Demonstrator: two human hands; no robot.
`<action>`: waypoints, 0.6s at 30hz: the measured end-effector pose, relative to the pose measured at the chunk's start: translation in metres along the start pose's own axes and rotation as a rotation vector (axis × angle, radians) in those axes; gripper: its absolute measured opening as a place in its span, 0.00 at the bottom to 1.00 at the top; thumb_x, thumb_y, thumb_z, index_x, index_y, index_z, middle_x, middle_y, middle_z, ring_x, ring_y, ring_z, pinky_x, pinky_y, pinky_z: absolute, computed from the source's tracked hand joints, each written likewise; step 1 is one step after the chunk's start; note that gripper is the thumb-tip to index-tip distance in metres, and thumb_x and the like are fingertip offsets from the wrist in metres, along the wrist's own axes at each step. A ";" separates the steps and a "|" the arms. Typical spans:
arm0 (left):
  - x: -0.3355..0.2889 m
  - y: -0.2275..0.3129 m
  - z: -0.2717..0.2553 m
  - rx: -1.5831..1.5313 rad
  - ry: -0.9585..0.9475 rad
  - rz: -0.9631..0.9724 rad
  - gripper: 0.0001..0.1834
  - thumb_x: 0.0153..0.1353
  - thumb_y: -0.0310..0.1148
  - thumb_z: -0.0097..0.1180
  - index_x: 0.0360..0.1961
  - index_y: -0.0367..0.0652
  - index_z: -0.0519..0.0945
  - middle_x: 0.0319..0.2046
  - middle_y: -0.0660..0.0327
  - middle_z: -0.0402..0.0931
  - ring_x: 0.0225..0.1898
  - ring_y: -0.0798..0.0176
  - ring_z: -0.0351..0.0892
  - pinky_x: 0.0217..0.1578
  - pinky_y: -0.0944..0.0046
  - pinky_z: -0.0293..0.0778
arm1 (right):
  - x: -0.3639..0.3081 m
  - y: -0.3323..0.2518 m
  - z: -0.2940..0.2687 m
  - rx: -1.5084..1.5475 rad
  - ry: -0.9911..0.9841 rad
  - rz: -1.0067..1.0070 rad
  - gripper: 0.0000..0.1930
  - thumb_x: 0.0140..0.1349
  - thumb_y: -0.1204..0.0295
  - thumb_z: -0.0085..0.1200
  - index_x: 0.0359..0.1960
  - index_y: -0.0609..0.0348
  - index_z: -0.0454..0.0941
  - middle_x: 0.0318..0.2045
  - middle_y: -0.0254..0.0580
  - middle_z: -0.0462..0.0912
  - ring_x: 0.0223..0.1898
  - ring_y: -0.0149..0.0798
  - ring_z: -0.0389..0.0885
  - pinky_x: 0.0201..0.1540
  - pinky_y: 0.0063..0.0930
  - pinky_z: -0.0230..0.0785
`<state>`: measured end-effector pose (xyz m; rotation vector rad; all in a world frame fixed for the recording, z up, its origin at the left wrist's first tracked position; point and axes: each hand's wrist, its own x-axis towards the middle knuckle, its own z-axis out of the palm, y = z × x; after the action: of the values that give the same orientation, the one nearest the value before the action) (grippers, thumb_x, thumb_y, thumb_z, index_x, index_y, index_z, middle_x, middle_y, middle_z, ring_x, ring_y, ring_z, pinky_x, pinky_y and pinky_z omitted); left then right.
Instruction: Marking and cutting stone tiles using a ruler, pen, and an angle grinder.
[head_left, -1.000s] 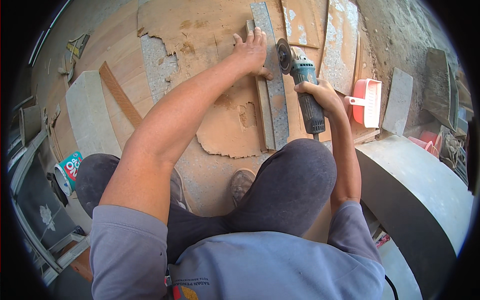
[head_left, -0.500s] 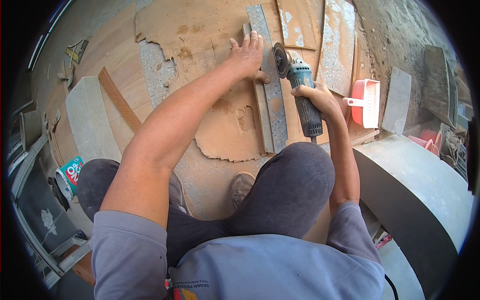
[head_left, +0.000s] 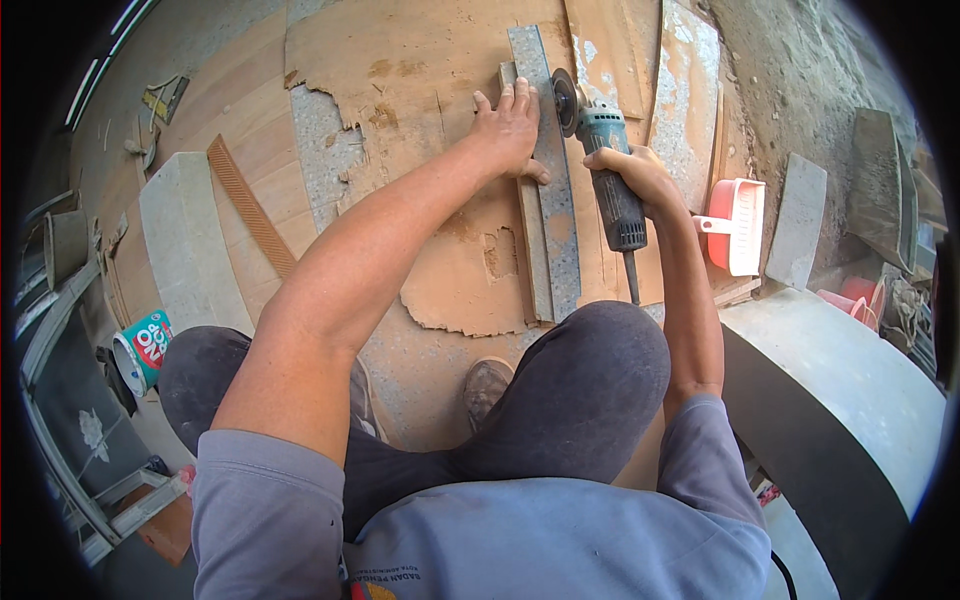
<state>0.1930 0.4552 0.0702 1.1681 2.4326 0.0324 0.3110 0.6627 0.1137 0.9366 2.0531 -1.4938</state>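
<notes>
A narrow speckled grey tile strip (head_left: 559, 215) lies lengthwise before me, beside a strip of wood (head_left: 533, 235) along its left. Across both rests my left hand (head_left: 507, 135), fingers stretched out flat and thumb over the tile. My right hand (head_left: 640, 178) is wrapped round the body of a teal and black angle grinder (head_left: 617, 195). Its round disc (head_left: 566, 103) stands on edge close to the tile's right side, near the far end; whether it touches the tile cannot be made out.
Worn plywood (head_left: 450, 285) with a ragged edge lies underneath. A red and white dustpan (head_left: 743, 228) is on the right, before a pale curved block (head_left: 800, 340). On the left are a brown ridged strip (head_left: 245, 200), a pale slab (head_left: 190, 230) and a teal can (head_left: 146, 350).
The grinder has moved away from me along the tile's right edge, and more of its cord shows. My left hand stays in place on the strips. The whole view has shifted slightly.
</notes>
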 end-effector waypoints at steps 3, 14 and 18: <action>0.000 0.000 -0.002 0.001 -0.010 0.000 0.80 0.43 0.74 0.72 0.80 0.24 0.47 0.82 0.34 0.41 0.83 0.35 0.43 0.71 0.18 0.55 | 0.010 -0.003 -0.004 -0.024 0.001 0.018 0.30 0.48 0.53 0.72 0.37 0.76 0.85 0.27 0.47 0.84 0.22 0.37 0.84 0.23 0.31 0.75; -0.001 0.001 -0.004 -0.008 -0.031 -0.001 0.80 0.43 0.73 0.73 0.80 0.25 0.48 0.82 0.34 0.40 0.83 0.35 0.42 0.72 0.17 0.52 | 0.023 -0.025 0.000 0.049 0.002 -0.032 0.27 0.49 0.58 0.73 0.38 0.76 0.84 0.29 0.46 0.84 0.22 0.36 0.83 0.23 0.31 0.76; -0.001 0.000 -0.002 -0.011 -0.015 0.003 0.80 0.43 0.73 0.74 0.80 0.25 0.48 0.82 0.33 0.40 0.83 0.35 0.42 0.71 0.17 0.53 | 0.030 -0.031 0.000 0.052 0.004 -0.027 0.26 0.53 0.57 0.71 0.38 0.72 0.83 0.27 0.44 0.83 0.21 0.34 0.81 0.22 0.29 0.75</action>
<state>0.1932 0.4547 0.0724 1.1627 2.4151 0.0381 0.2686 0.6646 0.1134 0.9361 2.0464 -1.5667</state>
